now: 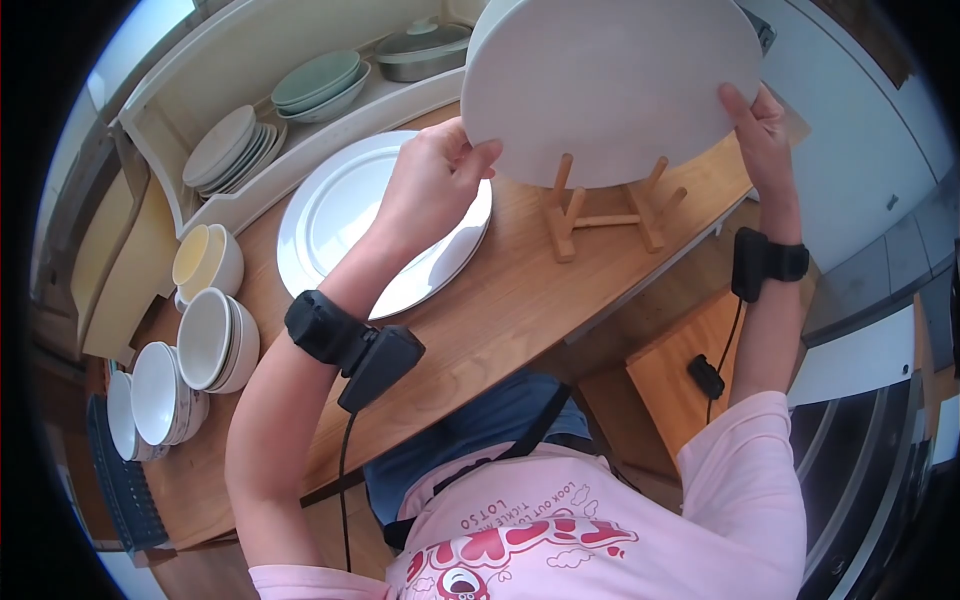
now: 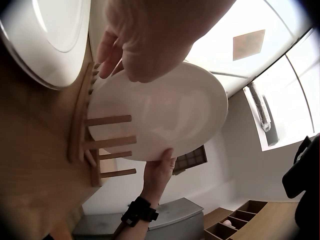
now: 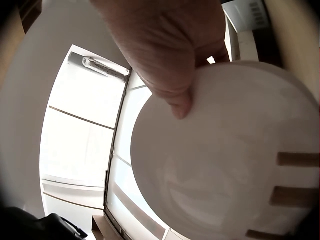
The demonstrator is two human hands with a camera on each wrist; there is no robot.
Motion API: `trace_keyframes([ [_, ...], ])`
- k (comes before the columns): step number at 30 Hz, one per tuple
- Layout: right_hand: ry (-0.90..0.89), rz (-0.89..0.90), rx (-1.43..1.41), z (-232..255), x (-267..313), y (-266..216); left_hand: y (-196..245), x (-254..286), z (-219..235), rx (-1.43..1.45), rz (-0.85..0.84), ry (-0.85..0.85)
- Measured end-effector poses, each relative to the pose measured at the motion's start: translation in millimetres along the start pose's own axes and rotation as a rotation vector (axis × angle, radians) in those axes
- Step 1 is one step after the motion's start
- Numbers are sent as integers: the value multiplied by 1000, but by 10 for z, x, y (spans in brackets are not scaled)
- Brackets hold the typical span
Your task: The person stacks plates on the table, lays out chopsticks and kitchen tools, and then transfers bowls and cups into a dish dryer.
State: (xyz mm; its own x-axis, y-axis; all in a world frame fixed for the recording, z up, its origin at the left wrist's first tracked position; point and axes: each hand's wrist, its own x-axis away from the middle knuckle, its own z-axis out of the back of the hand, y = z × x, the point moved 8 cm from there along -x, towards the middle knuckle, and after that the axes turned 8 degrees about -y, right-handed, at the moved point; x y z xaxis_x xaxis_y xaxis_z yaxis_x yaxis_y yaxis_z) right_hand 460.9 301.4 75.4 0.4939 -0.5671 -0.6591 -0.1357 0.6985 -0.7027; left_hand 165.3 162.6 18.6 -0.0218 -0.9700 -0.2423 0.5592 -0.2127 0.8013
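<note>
A large white plate (image 1: 610,90) stands nearly upright, its lower edge behind the front pegs of a wooden plate rack (image 1: 605,220). My left hand (image 1: 432,185) grips the plate's left edge, thumb on the near face. At the opposite edge my right hand (image 1: 763,142) pinches it, thumb in front and fingers behind. The right wrist view shows that thumb flat on the plate (image 3: 220,145), the fingers mostly hidden. In the left wrist view, the rack's pegs (image 2: 110,142) overlap the plate's face. Large white plates (image 1: 330,220) lie stacked beside my left hand.
White bowls (image 1: 205,340) stand in stacks along the wooden table's (image 1: 480,310) left end. Behind, a shelf holds small plates (image 1: 220,150), green and white bowls (image 1: 318,82) and a lidded pot (image 1: 425,50). A wooden stool (image 1: 680,360) is below the table's front edge.
</note>
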Motion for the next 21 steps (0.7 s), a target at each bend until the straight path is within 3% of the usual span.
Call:
trace_keyframes([
  [2,17,-6,-13,43,12,4,7,1,39,-31,-74,-42],
  [6,-15,-19,-2,48,-4,-15,32,115,410,-278,-22,-35],
  [11,-1,1,4,45,-39,-15,-421,276,1169,-767,236,84],
  [12,5,4,-26,45,-42,0,-642,321,1341,-804,352,97],
  [13,11,7,-57,38,-47,22,-693,358,1416,-808,355,98],
  [16,56,-13,-69,46,-56,85,-1061,523,1502,-794,761,-109],
  [19,75,-47,-69,44,-64,136,-1042,565,1459,-852,679,-70],
  [21,87,-62,-75,58,-85,220,-1063,562,1452,-809,725,-74],
])
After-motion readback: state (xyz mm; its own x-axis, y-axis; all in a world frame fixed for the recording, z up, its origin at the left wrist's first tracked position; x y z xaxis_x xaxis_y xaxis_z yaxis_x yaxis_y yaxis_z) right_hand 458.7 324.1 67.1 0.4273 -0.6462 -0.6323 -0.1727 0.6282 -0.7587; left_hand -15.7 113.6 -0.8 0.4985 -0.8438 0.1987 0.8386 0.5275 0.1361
